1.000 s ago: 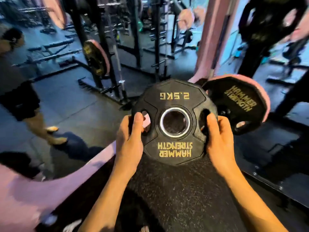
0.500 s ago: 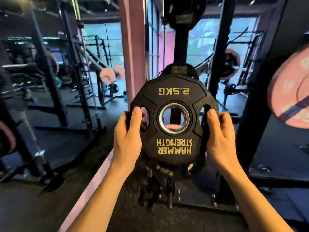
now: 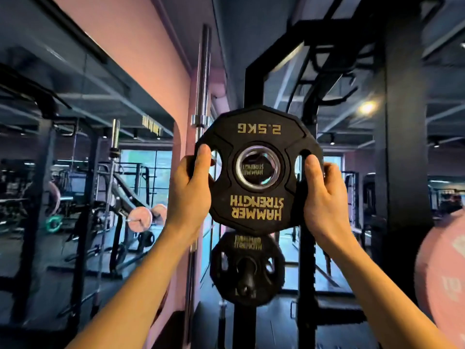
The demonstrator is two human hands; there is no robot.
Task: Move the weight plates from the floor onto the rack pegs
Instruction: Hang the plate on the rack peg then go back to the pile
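I hold a black 2.5 kg weight plate (image 3: 256,197) upright at chest height, its gold lettering upside down. My left hand (image 3: 191,187) grips its left handle slot and my right hand (image 3: 324,197) grips its right slot. Through the plate's steel-ringed centre hole I see gold lettering of something behind it. Directly below hangs another black plate (image 3: 247,268) on a rack peg (image 3: 247,275) that sticks out toward me. The black rack upright (image 3: 251,84) rises behind the held plate.
A steel barbell (image 3: 202,79) stands vertically just left of the rack, against a pink column (image 3: 151,71). A large pink plate (image 3: 442,273) is at the right edge. Other racks and a loaded bar with pink plates (image 3: 142,219) fill the left background.
Both hands have lifted the 2.5 kg plate from near the floor up in front of the rack. The view has swung upward, and the plate on the lower peg now shows beneath it.
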